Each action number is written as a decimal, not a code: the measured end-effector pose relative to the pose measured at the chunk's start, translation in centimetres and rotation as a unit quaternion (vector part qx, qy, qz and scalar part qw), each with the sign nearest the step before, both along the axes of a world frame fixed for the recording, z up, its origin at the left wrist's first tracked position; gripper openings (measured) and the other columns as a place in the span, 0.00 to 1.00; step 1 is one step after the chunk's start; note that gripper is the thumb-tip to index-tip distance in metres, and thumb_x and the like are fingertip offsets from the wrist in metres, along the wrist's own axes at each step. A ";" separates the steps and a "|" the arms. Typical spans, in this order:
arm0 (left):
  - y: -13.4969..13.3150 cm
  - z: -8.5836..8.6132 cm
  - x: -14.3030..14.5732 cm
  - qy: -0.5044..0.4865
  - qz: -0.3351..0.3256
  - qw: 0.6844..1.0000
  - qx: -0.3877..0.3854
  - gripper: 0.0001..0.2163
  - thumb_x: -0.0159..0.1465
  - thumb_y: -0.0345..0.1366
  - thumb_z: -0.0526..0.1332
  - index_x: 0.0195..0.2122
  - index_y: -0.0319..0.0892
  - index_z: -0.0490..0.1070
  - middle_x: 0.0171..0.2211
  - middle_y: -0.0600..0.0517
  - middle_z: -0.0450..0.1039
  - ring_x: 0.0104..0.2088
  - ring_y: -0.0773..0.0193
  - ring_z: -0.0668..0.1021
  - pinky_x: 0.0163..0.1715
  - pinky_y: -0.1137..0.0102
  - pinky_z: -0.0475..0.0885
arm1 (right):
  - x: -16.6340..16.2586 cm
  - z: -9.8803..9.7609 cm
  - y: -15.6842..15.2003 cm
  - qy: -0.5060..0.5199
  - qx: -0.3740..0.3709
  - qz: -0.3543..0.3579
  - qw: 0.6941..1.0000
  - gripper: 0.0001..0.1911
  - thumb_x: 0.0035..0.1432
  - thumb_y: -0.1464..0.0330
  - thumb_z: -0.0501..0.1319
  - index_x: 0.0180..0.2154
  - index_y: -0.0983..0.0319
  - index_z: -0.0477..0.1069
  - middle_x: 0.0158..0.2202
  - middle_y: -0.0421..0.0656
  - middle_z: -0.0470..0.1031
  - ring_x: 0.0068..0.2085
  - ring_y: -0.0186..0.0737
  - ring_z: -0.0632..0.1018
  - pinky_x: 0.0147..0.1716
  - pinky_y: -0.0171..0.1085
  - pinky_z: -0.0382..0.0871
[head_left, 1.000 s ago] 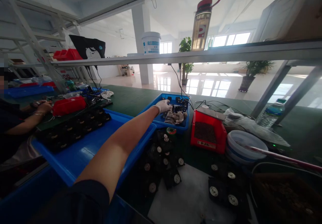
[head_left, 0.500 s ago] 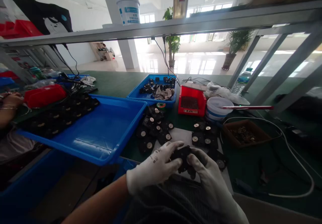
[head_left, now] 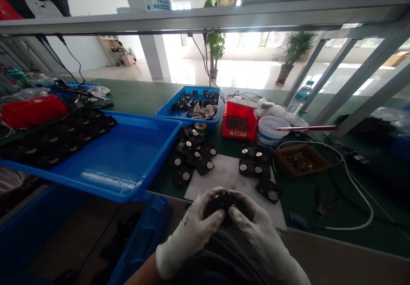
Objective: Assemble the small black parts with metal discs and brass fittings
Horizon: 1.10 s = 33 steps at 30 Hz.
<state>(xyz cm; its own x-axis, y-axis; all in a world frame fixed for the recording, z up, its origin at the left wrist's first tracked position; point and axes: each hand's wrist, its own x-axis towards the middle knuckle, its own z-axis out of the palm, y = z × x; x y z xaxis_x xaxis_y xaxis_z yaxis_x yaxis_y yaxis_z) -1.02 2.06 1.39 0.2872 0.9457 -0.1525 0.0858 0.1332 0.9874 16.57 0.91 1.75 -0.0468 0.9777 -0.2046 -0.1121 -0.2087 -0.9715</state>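
Note:
Both of my white-gloved hands hold one black plastic part point(head_left: 220, 203) close to my body, at the near edge of a white sheet point(head_left: 221, 178). My left hand point(head_left: 194, 225) wraps round its left side, thumb on the near face. Round the right side curls my right hand point(head_left: 258, 227), its thumb pressed on the part too. Much of the part is hidden by the fingers. Similar black parts with silver round discs lie beyond my hands: a cluster point(head_left: 192, 152) on the left and several more point(head_left: 256, 165) on the right.
A large blue tray point(head_left: 134, 148) with rows of black parts stands on the left. Farther back are a smaller blue tray point(head_left: 163, 110), a red bin point(head_left: 226, 133) and a white tub point(head_left: 269, 133). Right lie a brown box point(head_left: 288, 169), pliers point(head_left: 320, 208) and a white cable point(head_left: 368, 221).
My hands have drawn the black part back toward my body, off the middle of the white sheet. More of the sheet shows now. The head view has tilted down.

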 end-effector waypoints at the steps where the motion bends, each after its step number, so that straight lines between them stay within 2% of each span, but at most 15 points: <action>1: 0.1 0.2 -0.2 0.022 -0.006 1.000 0.017 0.21 0.68 0.38 0.64 0.62 0.49 0.71 0.61 0.47 0.74 0.63 0.50 0.75 0.67 0.56 0.69 | 0.1 -0.1 0.1 -0.021 0.005 0.001 1.000 0.23 0.56 0.54 0.71 0.50 0.58 0.80 0.50 0.47 0.83 0.54 0.54 0.81 0.58 0.49 0.73; 5: 0.4 1.0 -1.0 0.073 -0.021 0.994 0.078 0.21 0.65 0.36 0.65 0.61 0.49 0.73 0.58 0.46 0.74 0.61 0.50 0.76 0.63 0.58 0.73 | 0.8 -0.6 0.5 -0.093 0.035 0.031 0.995 0.21 0.56 0.60 0.71 0.51 0.58 0.80 0.51 0.48 0.82 0.55 0.55 0.80 0.58 0.52 0.72; 8: 0.3 1.1 -1.1 0.078 -0.029 0.991 0.103 0.25 0.62 0.39 0.70 0.61 0.50 0.73 0.63 0.47 0.72 0.64 0.47 0.74 0.65 0.58 0.70 | 1.0 -0.5 0.7 -0.129 0.036 0.049 0.990 0.21 0.56 0.63 0.69 0.51 0.59 0.80 0.51 0.48 0.82 0.54 0.55 0.80 0.58 0.52 0.72; 12: -0.3 0.6 -0.3 0.069 -0.014 0.995 0.072 0.30 0.61 0.44 0.72 0.64 0.51 0.70 0.63 0.47 0.74 0.63 0.45 0.75 0.65 0.55 0.71 | 0.8 -0.2 0.8 -0.129 0.034 0.061 0.989 0.19 0.55 0.64 0.69 0.50 0.59 0.80 0.49 0.48 0.82 0.52 0.55 0.81 0.54 0.51 0.74; 17: -0.8 0.5 0.8 0.055 0.017 0.997 0.050 0.25 0.61 0.44 0.71 0.59 0.50 0.74 0.54 0.49 0.82 0.55 0.47 0.82 0.58 0.57 0.77 | 0.9 0.0 0.7 -0.144 0.071 0.082 0.984 0.16 0.57 0.63 0.68 0.47 0.59 0.82 0.46 0.48 0.82 0.50 0.54 0.81 0.52 0.50 0.75; 20: -0.6 0.6 1.2 0.035 0.031 0.998 0.037 0.23 0.61 0.44 0.71 0.57 0.48 0.75 0.53 0.49 0.82 0.55 0.47 0.82 0.58 0.57 0.77 | 0.9 0.1 0.9 -0.145 0.071 0.083 0.983 0.17 0.58 0.63 0.69 0.48 0.58 0.82 0.47 0.47 0.82 0.50 0.53 0.81 0.52 0.48 0.75; 24: 0.0 0.0 1.3 -0.008 0.027 1.000 0.010 0.24 0.65 0.49 0.68 0.60 0.46 0.72 0.58 0.46 0.79 0.61 0.47 0.78 0.63 0.56 0.73 | 0.7 0.4 1.6 -0.050 -0.015 0.046 0.998 0.20 0.56 0.58 0.72 0.48 0.59 0.81 0.50 0.48 0.83 0.52 0.53 0.81 0.55 0.48 0.74; 28: 0.2 -1.2 0.6 -0.015 0.050 0.998 0.033 0.23 0.74 0.49 0.55 0.68 0.49 0.64 0.69 0.48 0.68 0.70 0.50 0.69 0.71 0.55 0.64 | 0.8 0.9 1.9 0.141 -0.108 0.011 0.984 0.24 0.54 0.54 0.76 0.46 0.60 0.78 0.42 0.45 0.85 0.41 0.45 0.84 0.44 0.40 0.76; 30: 0.0 -2.1 -0.2 -0.010 0.051 0.995 0.084 0.21 0.75 0.47 0.53 0.67 0.51 0.65 0.70 0.49 0.66 0.71 0.52 0.66 0.73 0.55 0.60 | 0.8 0.7 1.6 0.198 -0.134 0.001 0.971 0.23 0.54 0.56 0.77 0.46 0.59 0.76 0.38 0.42 0.85 0.36 0.41 0.83 0.39 0.36 0.75; 33: -0.3 -3.5 -1.7 0.014 0.028 0.978 0.205 0.17 0.72 0.43 0.61 0.60 0.52 0.73 0.69 0.50 0.68 0.71 0.52 0.67 0.75 0.56 0.57 | 0.3 -0.2 0.8 0.228 -0.158 -0.003 0.961 0.20 0.57 0.59 0.75 0.47 0.58 0.74 0.34 0.39 0.84 0.32 0.35 0.82 0.36 0.33 0.73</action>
